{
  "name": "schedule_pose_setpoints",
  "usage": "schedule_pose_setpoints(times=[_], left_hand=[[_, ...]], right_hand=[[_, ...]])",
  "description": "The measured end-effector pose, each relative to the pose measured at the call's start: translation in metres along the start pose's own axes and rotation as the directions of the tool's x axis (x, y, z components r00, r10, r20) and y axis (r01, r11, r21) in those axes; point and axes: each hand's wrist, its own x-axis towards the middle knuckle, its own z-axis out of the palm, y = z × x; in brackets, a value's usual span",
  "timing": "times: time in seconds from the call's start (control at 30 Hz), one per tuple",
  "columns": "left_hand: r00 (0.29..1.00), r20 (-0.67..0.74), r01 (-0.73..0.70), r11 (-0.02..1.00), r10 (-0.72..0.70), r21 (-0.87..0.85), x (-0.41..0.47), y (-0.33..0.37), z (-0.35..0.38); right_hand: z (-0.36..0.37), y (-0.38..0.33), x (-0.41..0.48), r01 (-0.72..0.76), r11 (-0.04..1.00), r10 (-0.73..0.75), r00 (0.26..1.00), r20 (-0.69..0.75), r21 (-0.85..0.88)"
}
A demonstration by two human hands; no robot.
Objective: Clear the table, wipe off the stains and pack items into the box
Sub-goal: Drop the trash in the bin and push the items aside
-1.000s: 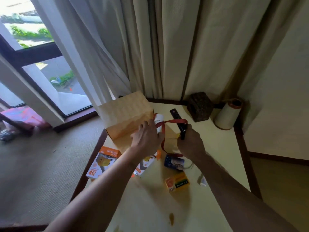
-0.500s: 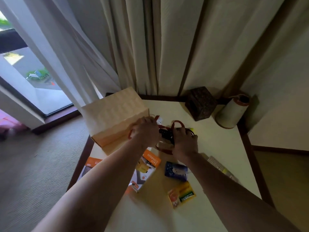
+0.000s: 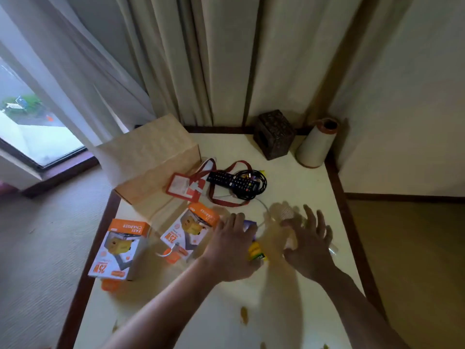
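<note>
Motion blur smears both hands over the surface (image 3: 302,187). The left hand (image 3: 230,248) has its grip relaxed, fingers straight over a purple packet (image 3: 249,226) and a yellow packet (image 3: 255,251), both mostly hidden. The right hand (image 3: 310,244) has its grip spread wide, holding nothing; a pale thing beneath it is too smeared to name. The box (image 3: 151,157) stands far left, its opening unseen. Brown stains (image 3: 244,314) dot the near surface.
</note>
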Motion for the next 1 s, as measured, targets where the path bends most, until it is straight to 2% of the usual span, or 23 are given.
schedule_pose_setpoints(times=[0.1, 0.23, 0.4, 0.67, 0.77, 0.9, 1.0], left_hand=[[0.988, 0.155, 0.018, 0.998, -0.027, 0.058, 0.003, 0.009, 0.027], [0.984, 0.173, 0.003, 0.989, -0.029, 0.15, 0.015, 0.006, 0.039], [0.992, 0.091, 0.08, 0.99, -0.091, 0.119, 0.023, 0.005, 0.037], [0.979, -0.007, 0.204, 0.974, -0.204, 0.094, 0.019, 0.022, 0.046], [0.963, -0.066, 0.261, 0.965, -0.26, 0.0, 0.019, 0.021, 0.05], [0.906, -0.186, 0.354, 0.922, -0.38, -0.16, 0.025, 0.015, 0.047], [0.848, -0.306, 0.363, 0.894, -0.434, -0.263, 0.038, 0.007, 0.026]], right_hand=[[0.005, 0.019, -0.008, 0.105, 0.975, -0.071, 0.982, 0.174, -0.195], [0.008, 0.033, -0.008, 0.233, 0.93, -0.223, 0.972, 0.067, -0.284], [0.02, 0.027, 0.0, 0.237, 0.918, -0.236, 0.971, 0.041, -0.317], [0.038, 0.013, 0.0, 0.152, 0.962, -0.173, 0.982, -0.079, -0.225], [0.034, 0.007, 0.002, 0.096, 0.991, -0.106, 0.987, -0.119, -0.088], [0.017, -0.007, 0.018, 0.062, 0.995, -0.045, 0.978, -0.203, 0.078], [0.003, -0.026, 0.046, 0.079, 0.983, -0.041, 0.974, -0.223, 0.165]])
